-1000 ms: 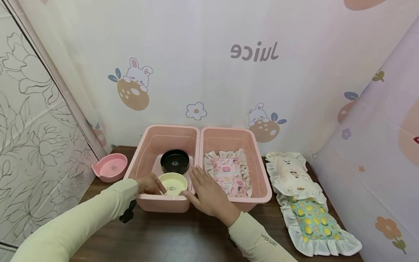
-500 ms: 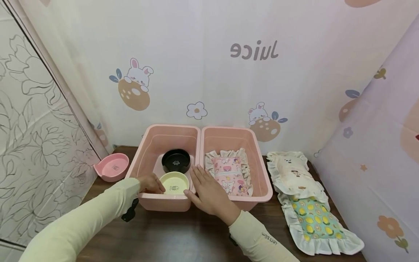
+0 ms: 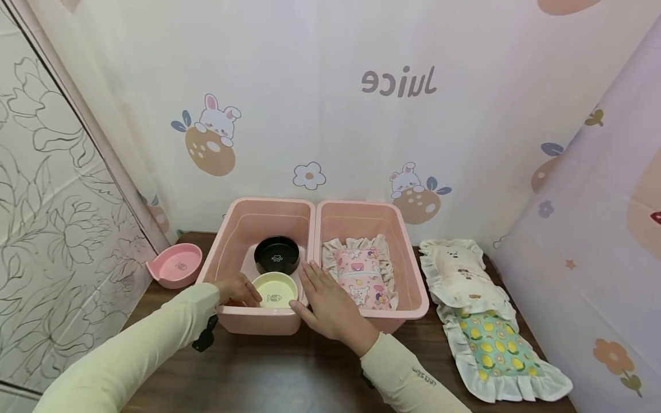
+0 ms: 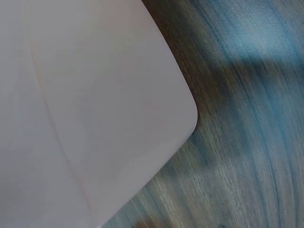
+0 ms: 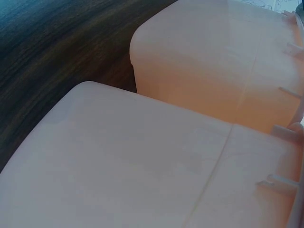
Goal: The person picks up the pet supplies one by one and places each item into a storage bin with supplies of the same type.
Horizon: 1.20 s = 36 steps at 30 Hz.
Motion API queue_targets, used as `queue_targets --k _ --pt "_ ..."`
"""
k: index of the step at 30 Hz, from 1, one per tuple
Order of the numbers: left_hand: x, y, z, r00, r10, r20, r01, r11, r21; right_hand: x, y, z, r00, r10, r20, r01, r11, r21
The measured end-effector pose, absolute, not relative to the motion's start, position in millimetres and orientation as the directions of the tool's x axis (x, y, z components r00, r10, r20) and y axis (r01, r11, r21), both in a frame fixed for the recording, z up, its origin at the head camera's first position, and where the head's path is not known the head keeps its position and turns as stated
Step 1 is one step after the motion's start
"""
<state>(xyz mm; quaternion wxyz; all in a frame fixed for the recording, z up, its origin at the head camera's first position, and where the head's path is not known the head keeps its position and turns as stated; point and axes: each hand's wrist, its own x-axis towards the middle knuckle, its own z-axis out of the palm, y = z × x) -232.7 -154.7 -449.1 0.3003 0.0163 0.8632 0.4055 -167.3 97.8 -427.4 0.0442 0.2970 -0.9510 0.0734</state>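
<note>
Two pink plastic bins stand side by side. Inside the left bin (image 3: 242, 223), a black bowl (image 3: 281, 252) with a paw print sits behind a pale yellow bowl (image 3: 276, 289) with a fish print. My left hand (image 3: 238, 288) reaches over the front left of this bin and pinches the yellow bowl's left edge; its thumb is hidden. Fingers straight, my right hand (image 3: 330, 304) lies over the bins' adjoining front rims, its thumb tip close to the yellow bowl's right side. The right bin (image 3: 361, 215) holds a pink patterned pillow (image 3: 356, 272) with cream ruffles.
A pink bowl (image 3: 178, 265) rests on the dark wooden table (image 3: 268, 373), left of the bins. On the right lie a cream ruffled pillow (image 3: 459, 272) and a green lemon-print pillow (image 3: 496, 347), overlapping. A printed curtain (image 3: 330, 115) hangs behind.
The view shifts slightly. Both hands, the bowls and the bins keep their places.
</note>
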Motion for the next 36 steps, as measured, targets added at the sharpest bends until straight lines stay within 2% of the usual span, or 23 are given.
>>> queue_targets --k 5,10,14,18,25,28,36 --pt "-232.7 -153.4 -447.5 -0.835 0.258 -0.486 -0.201 0.678 0.707 -167.6 97.1 -429.4 -0.818 -0.559 0.131 -0.573 0.812 -0.113" --pt "-234.8 -154.7 -441.6 -0.851 0.308 -0.425 -0.130 0.661 0.739 -167.0 95.2 -429.9 -0.816 -0.564 0.126 -0.577 0.809 -0.115" --pt "-238.2 -157.4 -424.0 -0.863 0.373 -0.340 -0.028 0.638 0.769 -166.4 94.4 -429.1 -0.812 -0.569 0.132 -0.582 0.806 -0.109" --pt "-242.7 -163.0 -398.9 -0.877 0.387 -0.287 0.019 0.622 0.783 -165.9 94.7 -428.4 -0.814 -0.566 0.128 -0.579 0.809 -0.105" --pt "-248.4 -196.5 -358.7 -0.920 0.354 -0.166 0.102 0.627 0.773 -165.4 95.9 -427.4 -0.814 -0.565 0.137 -0.579 0.808 -0.105" --pt "-250.1 -218.5 -347.7 -0.933 0.333 -0.138 0.100 0.607 0.788 -165.4 96.5 -427.0 -0.815 -0.564 0.135 -0.578 0.809 -0.108" --pt "-254.4 -274.8 -350.5 -0.978 0.202 -0.046 0.098 0.647 0.756 -165.8 98.3 -427.4 -0.815 -0.564 0.136 -0.578 0.807 -0.119"
